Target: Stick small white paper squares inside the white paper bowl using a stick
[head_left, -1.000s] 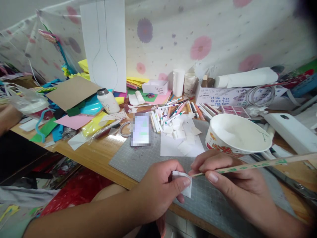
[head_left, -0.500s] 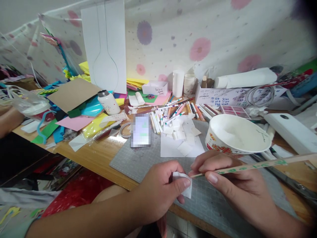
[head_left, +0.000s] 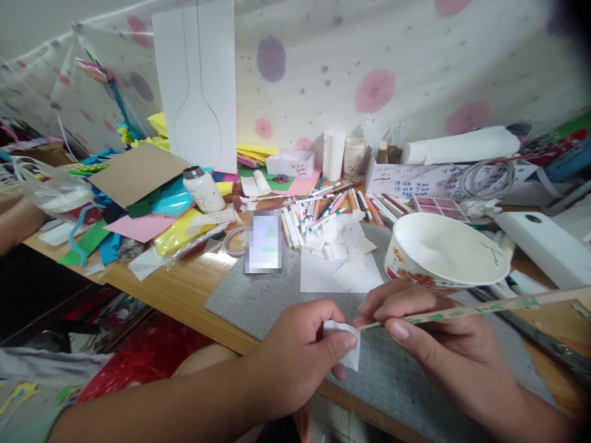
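My left hand (head_left: 295, 357) pinches a small white folded paper piece (head_left: 347, 351) between thumb and fingers, just above the grey cutting mat (head_left: 258, 295). My right hand (head_left: 434, 344) grips a long thin wooden stick with green print (head_left: 466, 309), its tip touching the paper piece. The stick runs out to the right edge of view. Behind my hands lies a white sheet with a pile of small white paper squares (head_left: 339, 249).
A large white paper bowl (head_left: 446, 252) stands right behind my right hand. A phone (head_left: 263, 241), tape roll (head_left: 233, 241), many markers (head_left: 318, 206), a white bottle (head_left: 202, 189), coloured papers (head_left: 138, 224) and cups (head_left: 354, 157) crowd the wooden desk. Another person's arm (head_left: 16, 218) shows at far left.
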`<state>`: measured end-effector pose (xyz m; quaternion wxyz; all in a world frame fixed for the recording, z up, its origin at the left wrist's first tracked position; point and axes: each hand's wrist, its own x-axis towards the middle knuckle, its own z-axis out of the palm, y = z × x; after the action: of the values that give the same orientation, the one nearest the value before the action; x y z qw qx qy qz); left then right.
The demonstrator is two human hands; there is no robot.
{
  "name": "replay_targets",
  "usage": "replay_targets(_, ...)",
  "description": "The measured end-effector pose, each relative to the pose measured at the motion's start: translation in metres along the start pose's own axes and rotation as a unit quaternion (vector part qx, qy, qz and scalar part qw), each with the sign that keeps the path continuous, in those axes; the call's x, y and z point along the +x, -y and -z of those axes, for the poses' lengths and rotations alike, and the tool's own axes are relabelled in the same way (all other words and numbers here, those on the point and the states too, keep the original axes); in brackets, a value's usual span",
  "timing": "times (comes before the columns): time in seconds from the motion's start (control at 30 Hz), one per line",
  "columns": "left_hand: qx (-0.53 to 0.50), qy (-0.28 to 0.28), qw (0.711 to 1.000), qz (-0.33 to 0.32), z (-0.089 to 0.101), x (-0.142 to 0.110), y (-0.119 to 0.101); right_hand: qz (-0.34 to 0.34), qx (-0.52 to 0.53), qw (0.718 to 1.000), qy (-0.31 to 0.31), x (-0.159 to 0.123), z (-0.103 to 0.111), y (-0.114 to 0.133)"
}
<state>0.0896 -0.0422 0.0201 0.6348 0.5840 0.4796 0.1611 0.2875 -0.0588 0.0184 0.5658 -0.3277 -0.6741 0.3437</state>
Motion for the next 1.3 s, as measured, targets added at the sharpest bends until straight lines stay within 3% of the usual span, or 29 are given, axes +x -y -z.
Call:
replay_targets(0.43,-0.014,-0.004,1.000,-0.024,0.000,0.002,0.003,0.003,0.014,1.000,-0.007,-0.005,-0.001,-0.004)
replay_targets(0.63,-0.064,-0.028,0.997,-0.022,0.004,0.007,-0.003,-0.001,-0.020,1.000,0.002,-0.004,0.004,-0.007)
replay_targets(0.83,-0.113,-0.029,0.993,-0.026,0.004,0.009,-0.001,-0.015,0.016,1.000,-0.015,-0.004,0.003,-0.011)
replay_targets(1.3,-0.084,-0.021,0.996,-0.022,0.003,0.007,-0.004,-0.050,0.027,0.998,-0.003,-0.003,-0.002,-0.010)
